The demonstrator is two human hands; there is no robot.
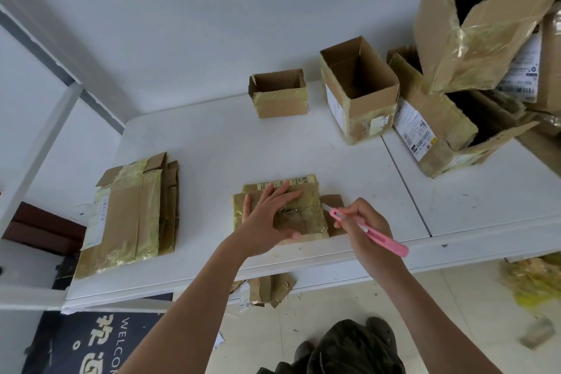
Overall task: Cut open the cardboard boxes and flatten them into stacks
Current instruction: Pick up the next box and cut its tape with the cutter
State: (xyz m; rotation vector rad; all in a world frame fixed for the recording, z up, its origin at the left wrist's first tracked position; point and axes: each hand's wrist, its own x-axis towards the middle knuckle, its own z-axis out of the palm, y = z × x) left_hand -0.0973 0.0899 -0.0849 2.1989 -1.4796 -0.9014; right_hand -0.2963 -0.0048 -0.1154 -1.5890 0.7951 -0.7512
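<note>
Pink cutter gripped by right hand — left hand flat on box.

Left hand flat, fingers spread, pressing down. Right hand curled in pen-like grip. Both forearms extended forward.

Flattened, tape-covered box lies near my edge of the surface; flat stack left, open boxes behind.
</note>
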